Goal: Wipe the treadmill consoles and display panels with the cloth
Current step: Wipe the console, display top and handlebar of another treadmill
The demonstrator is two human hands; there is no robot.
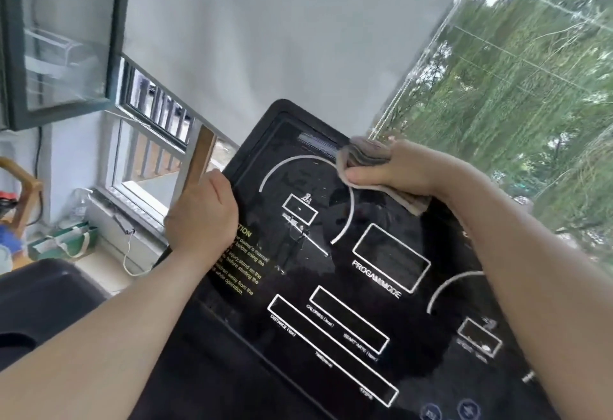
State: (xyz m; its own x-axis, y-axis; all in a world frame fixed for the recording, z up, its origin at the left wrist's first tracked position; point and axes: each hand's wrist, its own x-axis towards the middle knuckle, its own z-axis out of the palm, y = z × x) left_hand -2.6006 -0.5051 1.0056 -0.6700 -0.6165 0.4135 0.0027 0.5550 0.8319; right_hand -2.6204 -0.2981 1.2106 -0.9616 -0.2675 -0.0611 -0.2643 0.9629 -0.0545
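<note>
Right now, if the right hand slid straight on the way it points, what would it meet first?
Likely the console's raised rim, just past the cloth the right hand presses on the display panel; depth is unclear.

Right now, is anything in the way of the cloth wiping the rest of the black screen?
Nearly nothing: the cloth in the right hand touches the display panel; only the left hand covers its left edge.
</note>
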